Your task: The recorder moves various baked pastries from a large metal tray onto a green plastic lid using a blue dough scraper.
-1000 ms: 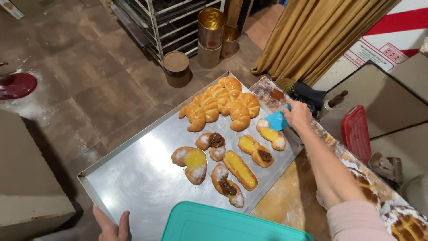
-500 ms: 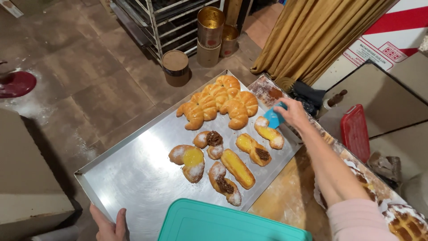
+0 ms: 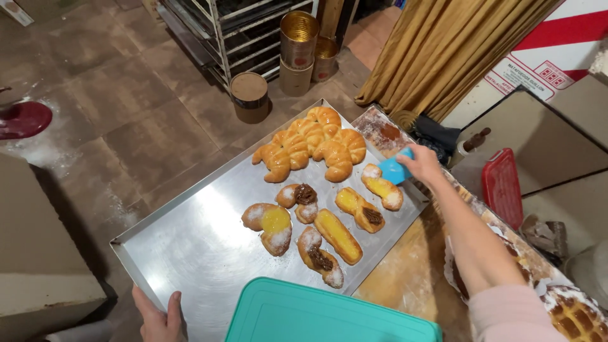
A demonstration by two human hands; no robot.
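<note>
A small blue plastic scraper (image 3: 395,170) is pinched by the right hand (image 3: 423,166) beside a sugared pastry (image 3: 382,188); the large metal baking tray (image 3: 190,247) is gripped by the left hand (image 3: 159,316), fingers curled over its edge.

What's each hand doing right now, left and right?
Left hand: closed on the near edge of the metal tray.
Right hand: closed on a blue scraper, beside a filled pastry.

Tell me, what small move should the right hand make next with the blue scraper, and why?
Probably slide the scraper under the nearest pastry: the right hand holds it at that pastry's end, while the left hand grips the tray corner.
</note>
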